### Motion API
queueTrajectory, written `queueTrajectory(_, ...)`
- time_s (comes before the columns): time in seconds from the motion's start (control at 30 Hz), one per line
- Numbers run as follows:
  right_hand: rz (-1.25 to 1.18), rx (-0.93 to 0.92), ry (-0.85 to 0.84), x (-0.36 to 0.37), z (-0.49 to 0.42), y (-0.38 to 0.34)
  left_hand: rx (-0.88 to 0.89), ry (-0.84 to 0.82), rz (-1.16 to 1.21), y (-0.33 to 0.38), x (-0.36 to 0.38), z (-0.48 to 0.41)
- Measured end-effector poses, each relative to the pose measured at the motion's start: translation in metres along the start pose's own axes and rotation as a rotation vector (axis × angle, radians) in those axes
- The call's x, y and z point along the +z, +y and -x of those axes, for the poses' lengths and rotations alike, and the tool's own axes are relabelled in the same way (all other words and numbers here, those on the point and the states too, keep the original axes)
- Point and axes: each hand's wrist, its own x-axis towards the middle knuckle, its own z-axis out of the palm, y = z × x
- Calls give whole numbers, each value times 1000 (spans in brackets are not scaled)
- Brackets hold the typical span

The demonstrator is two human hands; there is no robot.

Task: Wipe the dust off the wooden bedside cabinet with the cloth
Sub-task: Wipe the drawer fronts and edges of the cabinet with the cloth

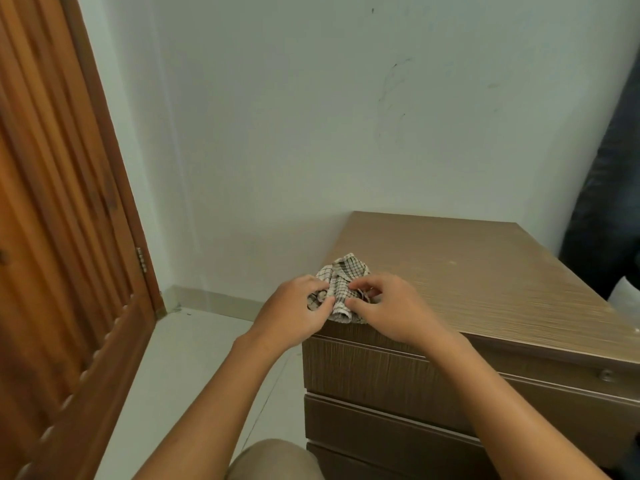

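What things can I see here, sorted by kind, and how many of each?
Hands: 2, the left hand and the right hand, both gripping the cloth
Checked cloth: 1
Wooden bedside cabinet: 1
Wooden door: 1
Total: 5

Left arm: your bare forearm reaches forward, up from the lower left.
Left hand (294, 313): at the near left corner of the cabinet (485, 271) top, fingers curled, pinching the cloth (341, 285).
Right arm: your bare forearm comes in from the lower right.
Right hand (391, 306): just beside the left, fingertips bent down, gripping the same cloth.
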Motion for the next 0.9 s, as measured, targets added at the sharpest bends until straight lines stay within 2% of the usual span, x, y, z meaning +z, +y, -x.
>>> queueTrajectory(0.13,41,1,27,7,-6,-2,-23,52,17,1,7,-4)
queueTrajectory(0.57,99,78,79,13,-23,2,-65,60,40,2,22,-27)
queueTrajectory(0.9,111,41,130,13,-15,8,-61,133,23,5,27,-18)
